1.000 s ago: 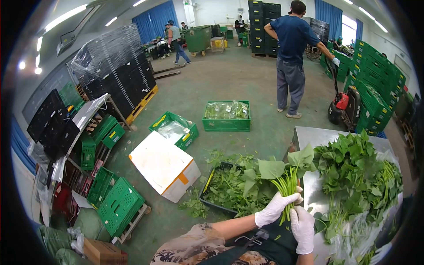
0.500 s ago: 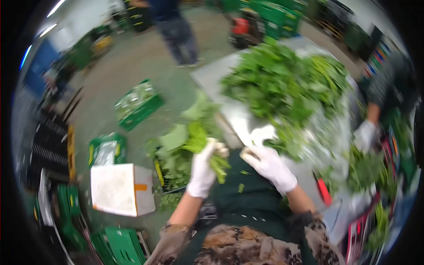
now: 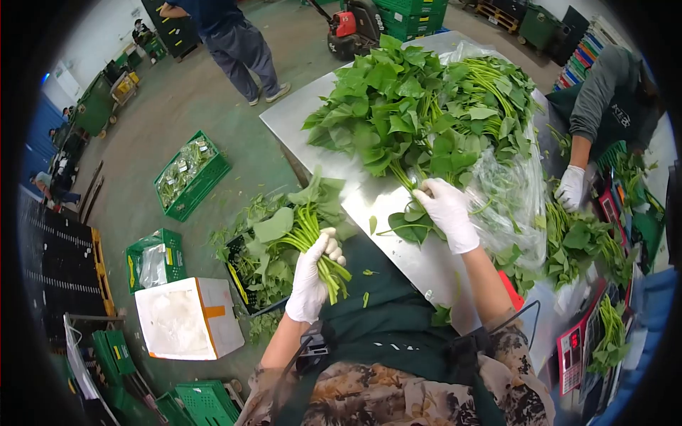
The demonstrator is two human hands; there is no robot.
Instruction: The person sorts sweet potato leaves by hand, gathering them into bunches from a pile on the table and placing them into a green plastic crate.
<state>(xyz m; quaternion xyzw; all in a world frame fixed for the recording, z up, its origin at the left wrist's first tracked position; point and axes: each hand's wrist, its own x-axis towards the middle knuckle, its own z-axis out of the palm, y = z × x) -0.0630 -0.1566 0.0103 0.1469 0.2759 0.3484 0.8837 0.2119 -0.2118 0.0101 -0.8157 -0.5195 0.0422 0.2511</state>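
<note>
My gloved left hand (image 3: pixel 310 282) is wrapped round a bunch of leafy greens (image 3: pixel 304 228), holding it in front of my apron with the cut stem ends pointing down. At the near edge of a big heap of the same greens (image 3: pixel 398 106), my gloved right hand (image 3: pixel 447 214) has its fingertips pinched on stems. Loose leaves (image 3: pixel 410 228) lie just below those fingers on the metal table (image 3: pixel 383 201). Crumpled clear plastic (image 3: pixel 506 202) lies under and beside the heap, right of that hand.
A black crate of greens (image 3: pixel 238 273) stands left, beside a white foam box (image 3: pixel 174 319) and green crates (image 3: pixel 206 192). To the right, a co-worker's gloved hand (image 3: pixel 570 188) touches greens near a red scale (image 3: pixel 570 355). Another person (image 3: pixel 238 53) stands beyond the table.
My right hand has moved forward and right, from near my left hand to the heap's stems. My left hand still grips its bunch, slightly lower and further left. The view has shifted.
</note>
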